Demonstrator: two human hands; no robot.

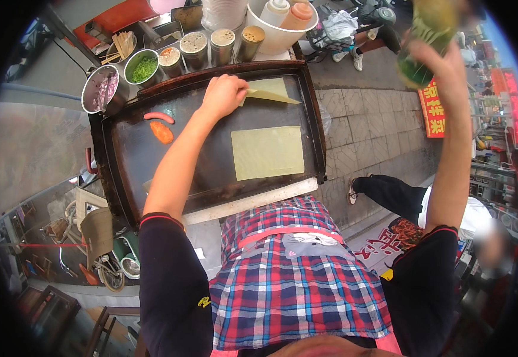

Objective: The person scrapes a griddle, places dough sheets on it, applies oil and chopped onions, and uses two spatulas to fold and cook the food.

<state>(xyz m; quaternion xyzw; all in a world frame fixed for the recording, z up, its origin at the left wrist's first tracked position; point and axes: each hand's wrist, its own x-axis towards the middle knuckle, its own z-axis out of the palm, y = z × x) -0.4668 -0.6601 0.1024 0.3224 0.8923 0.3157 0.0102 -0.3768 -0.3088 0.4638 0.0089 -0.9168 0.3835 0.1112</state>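
My left hand (224, 94) pinches the left edge of a thin, pale yellow-green sheet of dough (269, 84) at the far side of a dark flat griddle (210, 138). Part of that sheet is raised and folded over. A second rectangular sheet (268, 152) lies flat on the nearer right side. High at the right, my right hand (447, 67) grips a green and yellow bottle (419, 53), blurred and partly cut off by the frame's top. Left of my left forearm, a pink sausage (159, 117) and an orange-brown breaded piece (161, 132) rest on the griddle.
Behind the griddle stand pots of chopped onion (105, 91) and chopped greens (144, 69), several shaker tins (194, 48), and a white tub (265, 42) of squeeze bottles. The griddle has a raised rim (314, 120). People and a walkway (357, 120) are at the right.
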